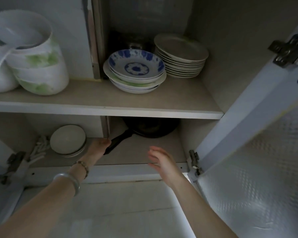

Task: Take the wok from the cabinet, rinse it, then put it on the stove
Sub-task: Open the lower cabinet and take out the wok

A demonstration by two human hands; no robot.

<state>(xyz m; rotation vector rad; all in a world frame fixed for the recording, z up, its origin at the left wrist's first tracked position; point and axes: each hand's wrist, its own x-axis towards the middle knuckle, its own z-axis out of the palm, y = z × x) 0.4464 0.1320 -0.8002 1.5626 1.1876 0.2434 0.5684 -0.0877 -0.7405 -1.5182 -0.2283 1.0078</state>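
A black wok (150, 128) sits at the back of the cabinet's lower shelf (144, 152), mostly hidden under the upper shelf board. Its black handle (118, 140) points toward the front left. My left hand (98, 148) reaches into the cabinet and is closed around the end of that handle. My right hand (162, 160) hovers at the shelf's front edge, fingers spread, holding nothing, to the right of the handle and apart from the wok.
The cabinet door (248, 134) stands open at the right. Small plates (68, 140) are stacked just left of my left hand. The upper shelf carries blue-patterned dishes (136, 66), a plate stack (181, 55) and white-green bowls (38, 66).
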